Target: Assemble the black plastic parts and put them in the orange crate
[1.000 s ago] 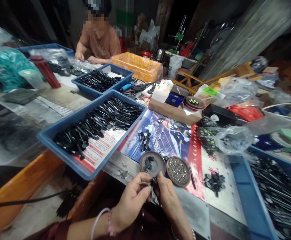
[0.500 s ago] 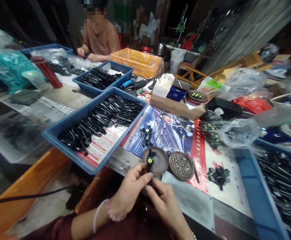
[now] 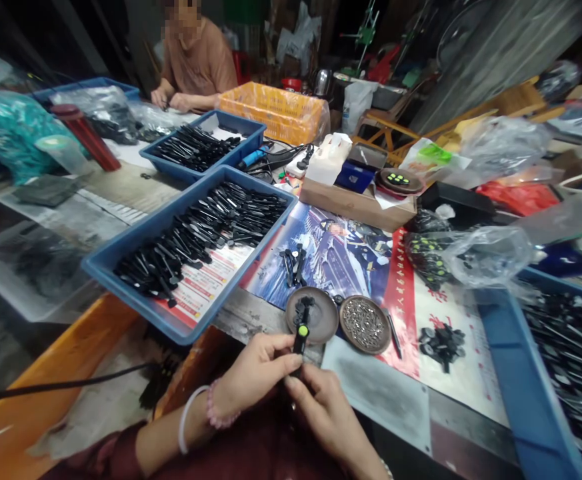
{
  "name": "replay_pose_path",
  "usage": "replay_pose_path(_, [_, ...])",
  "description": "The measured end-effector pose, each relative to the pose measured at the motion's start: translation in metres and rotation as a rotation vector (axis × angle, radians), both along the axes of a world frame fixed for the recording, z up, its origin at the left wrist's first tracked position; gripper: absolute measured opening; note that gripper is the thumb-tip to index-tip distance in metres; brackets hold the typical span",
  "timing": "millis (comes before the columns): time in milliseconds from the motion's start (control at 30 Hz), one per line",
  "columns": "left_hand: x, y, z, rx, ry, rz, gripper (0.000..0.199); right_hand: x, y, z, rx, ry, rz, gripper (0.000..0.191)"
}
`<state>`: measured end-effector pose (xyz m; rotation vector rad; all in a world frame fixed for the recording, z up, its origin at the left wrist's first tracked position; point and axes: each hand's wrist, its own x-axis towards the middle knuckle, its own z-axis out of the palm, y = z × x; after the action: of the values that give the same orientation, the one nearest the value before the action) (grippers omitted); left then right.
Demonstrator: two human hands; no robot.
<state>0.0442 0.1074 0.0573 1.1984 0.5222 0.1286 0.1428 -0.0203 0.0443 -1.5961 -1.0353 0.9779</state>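
Observation:
Between the fingers of my left hand (image 3: 258, 373) is a slim black plastic part (image 3: 299, 344) with a round yellow-green dot, held upright. My right hand (image 3: 325, 400) is closed around its lower end, which the fingers and thumb hide. Just beyond the part lies a round brown dish (image 3: 328, 313) with small black pieces in it. Beside that dish, a second dish (image 3: 388, 330) holds many small metal pieces, like screws or pins. A few black parts (image 3: 293, 265) rest on the poster behind the dishes.
Blue trays (image 3: 93, 267) of black parts stand to the left, and another blue bin (image 3: 508, 363) is at the right. A pile of black pieces (image 3: 443, 343) lies on the poster. A dark pen-like stick (image 3: 395, 335) is near the metal pieces. Another person (image 3: 198, 63) sits across the table.
The view has shifted slightly. Both hands remain on the black part, which sits a little lower in the picture, and more of the black pieces in the dish behind it show.

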Motion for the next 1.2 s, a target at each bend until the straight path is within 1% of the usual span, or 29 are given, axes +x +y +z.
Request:
replay_pose_path(133, [0.001,0.003,0.001,-0.018,-0.02,-0.059,0.023,-0.001,0.001,0.001,-0.043,0.052,0.017,0.034])
replay_pose_path(300, [-0.004,0.012,0.004,0.043,-0.002,-0.096,0.021,0.003,0.001,0.006,-0.077,0.128,0.081,0.036])
replay_pose_path(367, [-0.009,0.019,0.006,0.086,0.024,-0.133,0.021,0.01,-0.003,0.007,-0.129,0.141,0.133,0.038])
replay_pose_path(433, [-0.015,0.025,0.007,0.073,0.061,-0.211,0.022,0.02,-0.009,0.007,-0.173,0.158,0.229,0.04])
replay_pose_path(467, [-0.016,0.028,0.006,0.028,0.07,-0.245,0.022,0.025,-0.012,0.007,-0.182,0.173,0.282,0.041])
replay_pose_path(533, [-0.017,0.03,0.0,-0.162,0.04,-0.273,0.025,0.034,-0.015,0.008,-0.175,0.212,0.348,0.041])
replay_pose_path(567, [-0.016,0.03,-0.005,-0.291,-0.001,-0.273,0.03,0.036,-0.016,0.008,-0.159,0.236,0.359,0.042])
replay_pose_path(633, [-0.013,0.029,-0.017,-0.543,-0.098,-0.282,0.046,0.038,-0.015,0.01,-0.118,0.304,0.357,0.042])
replay_pose_path(667, [-0.011,0.027,-0.022,-0.64,-0.143,-0.295,0.053,0.036,-0.013,0.01,-0.097,0.349,0.353,0.042])
replay_pose_path(700, [-0.009,0.026,-0.027,-0.705,-0.18,-0.306,0.055,0.034,-0.012,0.01,-0.076,0.397,0.343,0.042])
replay_pose_path(767, [-0.005,0.022,-0.032,-0.751,-0.217,-0.296,0.052,0.026,-0.009,0.009,-0.041,0.486,0.304,0.041])
replay_pose_path(900, [-0.001,0.016,-0.03,-0.701,-0.164,-0.168,0.044,0.007,-0.005,-0.001,-0.01,0.572,0.176,0.043])
replay_pose_path(1000, [-0.001,0.011,-0.024,-0.606,-0.084,-0.099,0.037,0.001,-0.003,-0.007,-0.044,0.621,0.11,0.047])
replay_pose_path(1033, [-0.001,0.009,-0.021,-0.557,-0.073,-0.08,0.034,0.001,-0.003,-0.008,-0.062,0.593,0.105,0.048])
replay_pose_path(1067, [-0.001,0.007,-0.019,-0.495,-0.072,-0.063,0.03,0.003,-0.002,-0.007,-0.077,0.516,0.093,0.048])
replay_pose_path(1100, [-0.002,0.004,-0.016,-0.411,-0.079,-0.054,0.025,0.005,-0.002,-0.006,-0.085,0.386,0.064,0.048])
replay_pose_path(1133, [-0.002,0.002,-0.014,-0.302,-0.086,-0.048,0.019,0.008,-0.001,-0.004,-0.085,0.217,0.018,0.047])
replay_pose_path(1200, [-0.004,-0.001,-0.009,-0.021,-0.082,-0.048,0.014,0.013,0.001,0.001,-0.053,-0.16,-0.097,0.043])
